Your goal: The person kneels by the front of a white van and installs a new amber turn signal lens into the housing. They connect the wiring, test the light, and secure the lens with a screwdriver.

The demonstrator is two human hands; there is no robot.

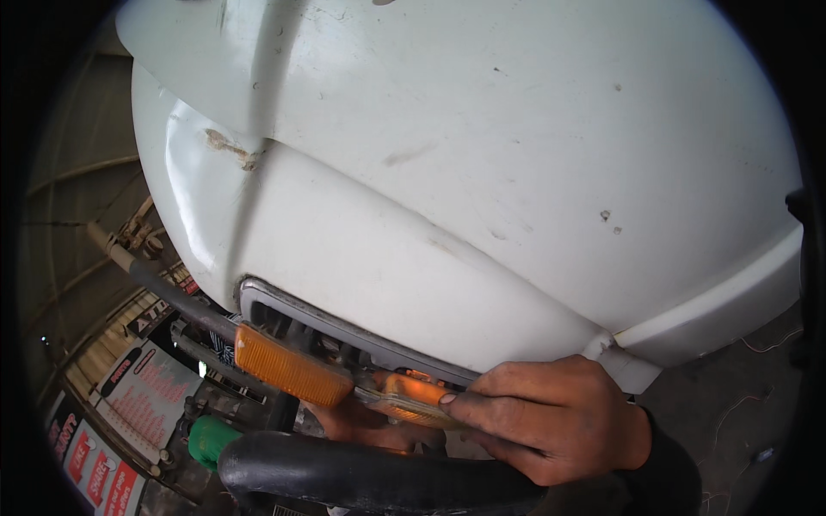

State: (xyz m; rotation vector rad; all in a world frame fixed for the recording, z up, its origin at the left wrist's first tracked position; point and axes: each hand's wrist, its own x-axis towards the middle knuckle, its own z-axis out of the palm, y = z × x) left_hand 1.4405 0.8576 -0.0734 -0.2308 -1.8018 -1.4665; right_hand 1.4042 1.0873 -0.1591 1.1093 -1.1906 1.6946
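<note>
My right hand (555, 417) is closed in a pinch on the near end of an orange-and-clear indicator lamp (419, 406), thumb and fingers along its edge. The lamp lies at the slot-like opening (344, 331) in the front of a white vehicle body panel (379, 249). Just left of it sits a larger amber lens (291, 365). My left hand (366, 424) shows in part below the lamp, behind a thick black tube bar (370, 463). Its fingers are mostly hidden, so its grip cannot be made out.
The white bonnet (533, 129), scuffed and chipped, fills the upper view. A grey bar (172, 292) runs off to the left. Something green (211, 441) sits at the black bar's left end. Printed signboards (142, 396) stand beyond. Thin wires lie on the dark floor (731, 404) at right.
</note>
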